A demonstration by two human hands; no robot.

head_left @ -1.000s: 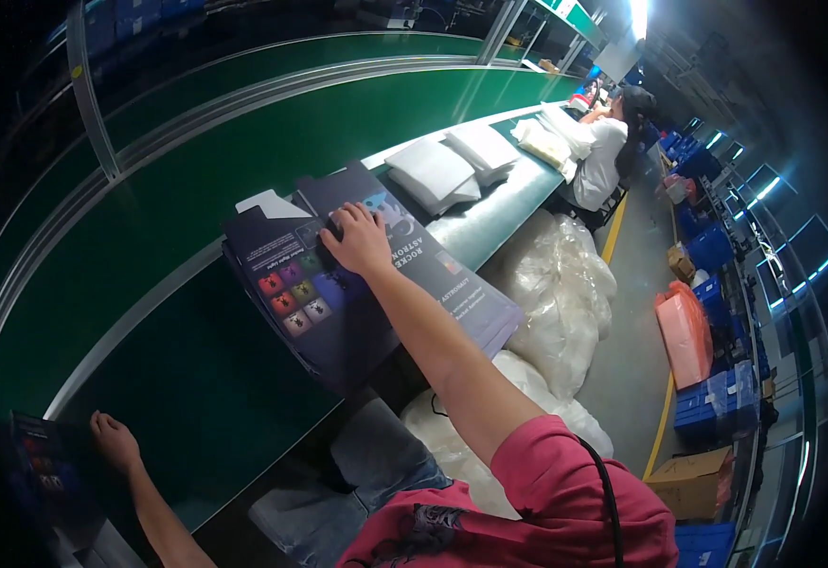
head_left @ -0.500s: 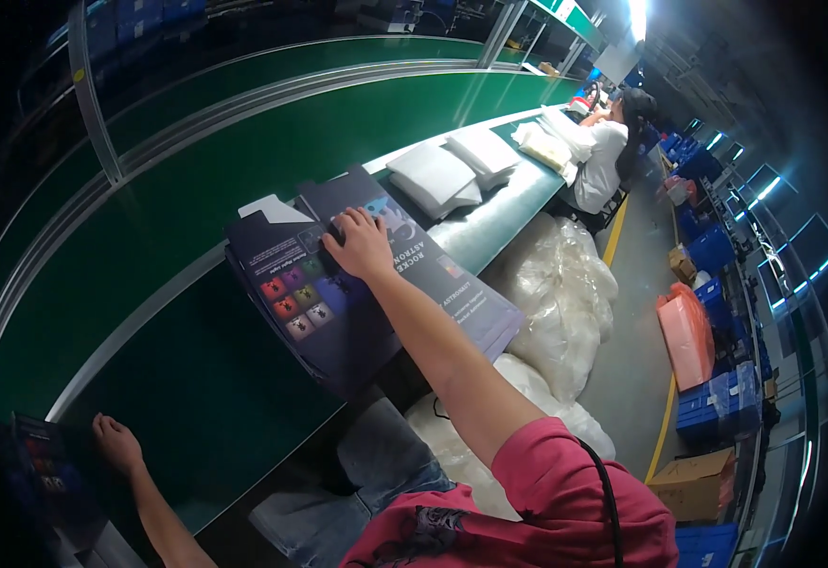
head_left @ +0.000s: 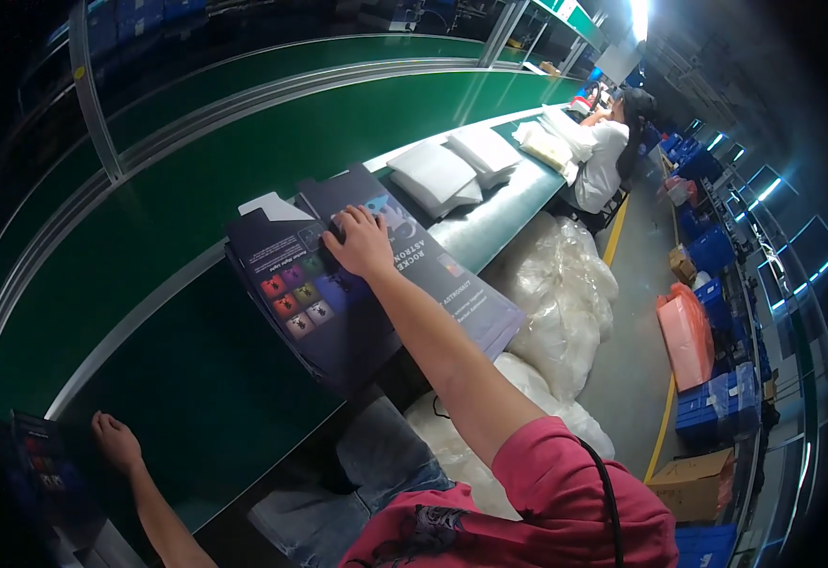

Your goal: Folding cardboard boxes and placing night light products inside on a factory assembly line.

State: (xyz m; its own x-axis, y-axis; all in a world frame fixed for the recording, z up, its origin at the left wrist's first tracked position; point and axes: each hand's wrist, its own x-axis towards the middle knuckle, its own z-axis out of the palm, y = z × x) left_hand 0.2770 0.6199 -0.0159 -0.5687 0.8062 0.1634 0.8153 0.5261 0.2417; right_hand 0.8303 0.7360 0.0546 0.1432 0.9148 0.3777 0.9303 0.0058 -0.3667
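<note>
A stack of flat, dark printed cardboard box blanks [head_left: 338, 322] lies on the green bench, with a white flap showing at its far left. My right hand [head_left: 362, 248] rests on the top blank, palm down and fingers apart. It presses on the print without gripping an edge. At the lower left my left hand [head_left: 117, 443] lies on the bench surface, its fingers loosely stretched and nothing visible in them. Just left of it, in the dim rim of the picture, stands a dark printed box [head_left: 43, 464] with small coloured pictures.
White foam pouches [head_left: 433, 177] lie in piles farther along the bench [head_left: 485, 222]. Large clear bags of white material [head_left: 560, 303] stand on the floor beside it. A co-worker in a white top [head_left: 605, 156] sits at the far end. Blue crates [head_left: 717, 402] line the right side.
</note>
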